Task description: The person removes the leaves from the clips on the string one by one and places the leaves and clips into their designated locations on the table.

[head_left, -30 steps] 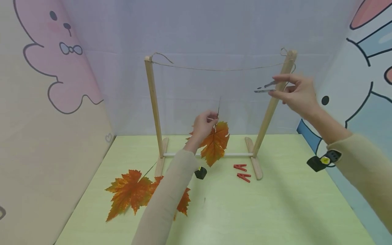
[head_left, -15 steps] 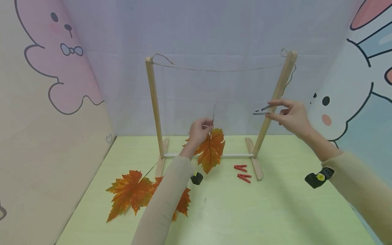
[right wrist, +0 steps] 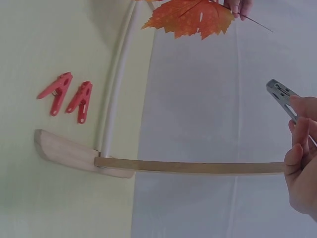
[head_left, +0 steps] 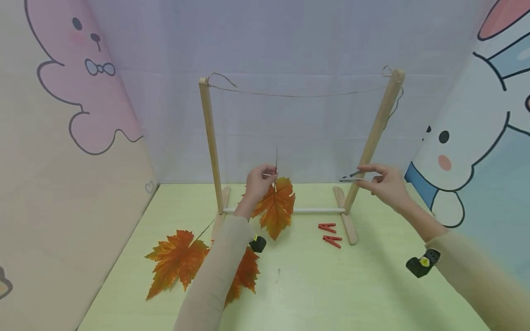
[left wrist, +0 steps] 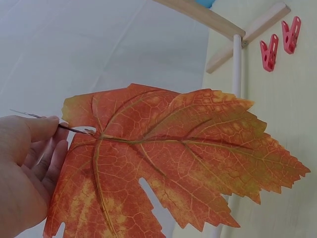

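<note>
My left hand pinches the thin stem of an orange artificial maple leaf, which hangs in front of the wooden stand. Seen from the left wrist, the leaf spreads out beyond the thumb and fingers. Over at the stand's right post, my right hand holds a grey clothespin between thumb and fingers. The right wrist view shows that clothespin with its tip pointing away from the hand. Above both hands a twine line sags slightly between the two posts.
Two red clothespins lie on the table near the stand's right foot. At the left are more maple leaves, partly covered by my left sleeve. A white rod joins the stand's feet low down. Printed cloth walls enclose the sides.
Both hands have come lower. The left has also shifted left with the leaf; the right has dropped from near the post's top with the grey clothespin, moving slightly left.
</note>
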{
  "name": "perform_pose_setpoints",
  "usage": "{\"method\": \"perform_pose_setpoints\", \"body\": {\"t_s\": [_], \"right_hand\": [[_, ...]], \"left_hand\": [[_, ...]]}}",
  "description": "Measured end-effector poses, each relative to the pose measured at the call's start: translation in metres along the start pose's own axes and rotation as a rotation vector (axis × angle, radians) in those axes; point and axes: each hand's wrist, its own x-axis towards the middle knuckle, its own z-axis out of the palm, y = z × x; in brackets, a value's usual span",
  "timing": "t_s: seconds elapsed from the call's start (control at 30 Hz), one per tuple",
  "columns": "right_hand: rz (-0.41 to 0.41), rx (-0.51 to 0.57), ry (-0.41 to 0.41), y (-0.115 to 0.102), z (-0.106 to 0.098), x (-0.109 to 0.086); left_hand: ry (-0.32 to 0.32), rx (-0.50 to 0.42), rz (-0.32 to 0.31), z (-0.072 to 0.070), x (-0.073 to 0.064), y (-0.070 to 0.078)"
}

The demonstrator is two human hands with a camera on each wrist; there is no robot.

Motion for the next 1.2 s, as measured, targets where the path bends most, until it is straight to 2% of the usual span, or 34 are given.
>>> {"method": "perform_pose_setpoints", "body": {"t_s": [0.13,0.33,0.73,1.03,1.2], "right_hand": [[0.039,-0.001,0.011,0.031,0.008,-0.007],[0.094,0.017,0.022,0.053,0.022,-0.025],[0.143,0.057,0.024,0.074,0.043,-0.046],[0.193,0.080,-0.009,0.085,0.057,-0.061],[0.208,0.067,-0.015,0.093,0.062,-0.069]], "left_hand": [[-0.004,-0.004,-0.015,-0.005,-0.002,-0.007],[0.003,-0.014,-0.024,-0.007,-0.008,-0.018],[-0.027,-0.056,-0.050,-0.008,-0.020,-0.033],[-0.068,-0.011,-0.094,-0.008,-0.032,-0.046],[-0.096,-0.056,-0.103,-0.007,-0.038,-0.053]]}}
